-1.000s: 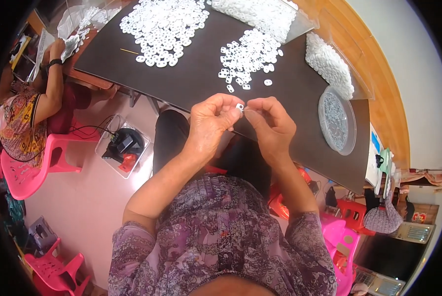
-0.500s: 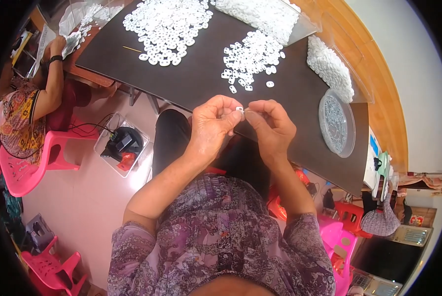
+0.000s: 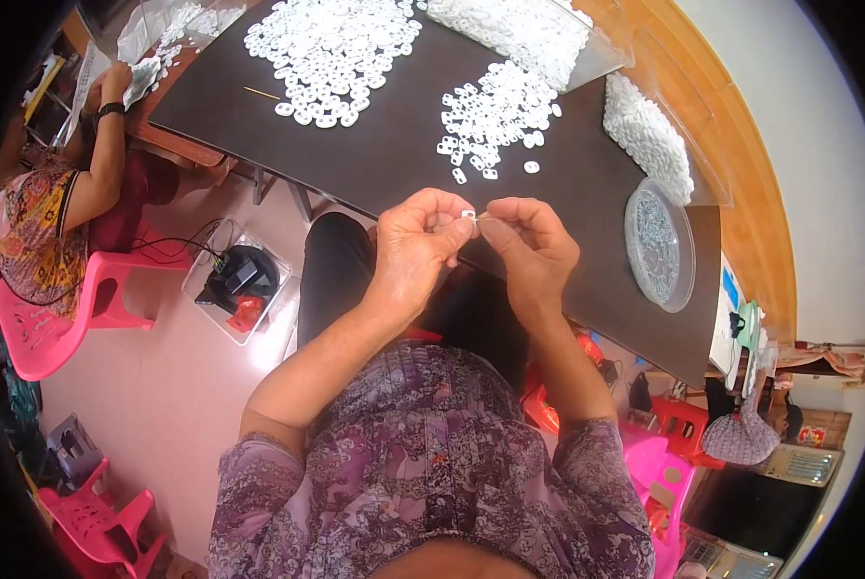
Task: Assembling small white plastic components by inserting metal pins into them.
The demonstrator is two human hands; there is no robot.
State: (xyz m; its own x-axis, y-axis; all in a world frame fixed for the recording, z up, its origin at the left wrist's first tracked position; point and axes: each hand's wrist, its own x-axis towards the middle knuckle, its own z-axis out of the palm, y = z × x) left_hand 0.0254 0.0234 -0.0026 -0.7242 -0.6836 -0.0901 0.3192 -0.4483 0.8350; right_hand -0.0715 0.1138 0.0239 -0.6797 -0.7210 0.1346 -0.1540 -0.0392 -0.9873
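Note:
Above the near edge of the table, my left hand [image 3: 408, 246] pinches a small white plastic piece [image 3: 468, 214] with a dark opening in it. Close against it, my right hand [image 3: 534, 246] is closed, thumb to fingertips, at the piece's right side. Whatever lies between those right fingertips is too small to make out. Beyond my hands spreads a loose pile of small white plastic pieces [image 3: 500, 111]. A larger pile of oval white pieces [image 3: 331, 58] lies farther left.
Clear bins of white pieces [image 3: 524, 39] and more white pieces [image 3: 645, 135] line the table's far right. A round clear dish [image 3: 685, 265] holds small metallic parts. One thin yellow stick [image 3: 261, 94] lies left. A co-worker [image 3: 41, 222] sits at left on a pink chair [image 3: 56, 333].

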